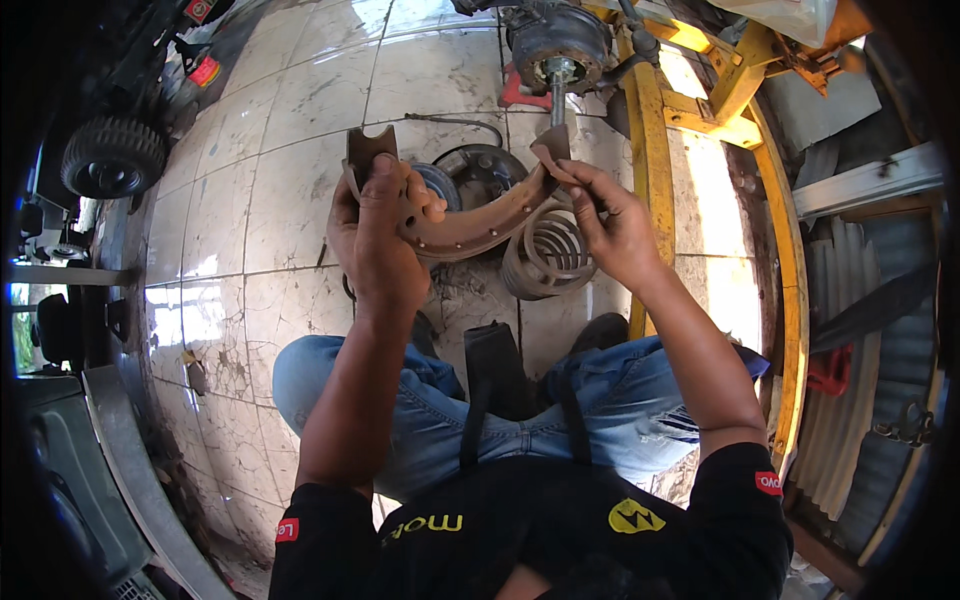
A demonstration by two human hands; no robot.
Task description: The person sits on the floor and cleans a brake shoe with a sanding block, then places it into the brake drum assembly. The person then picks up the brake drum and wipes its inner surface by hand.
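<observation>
A curved, rust-brown brake shoe (470, 232) with a row of rivets along its lining is held up in front of me. My left hand (380, 240) is closed round its left end, thumb on top and fingers wrapped over the web. At its other end, my right hand (618, 222) pinches a curled piece of brown sandpaper (552, 160) between thumb and fingers. The sandpaper lies against the shoe's end. Behind the shoe, a coil spring (545, 262) stands on the floor, partly hidden. A round dark backing plate (485, 165) is there too.
A hub with a brake drum (560, 45) and a steel shaft is ahead. The yellow metal frame (652, 170) runs along the right. A red stand (522, 88) sits beneath the hub. To the left are a tyre (113, 157) and a grey metal beam (140, 480). The tiled floor (300, 120) is stained.
</observation>
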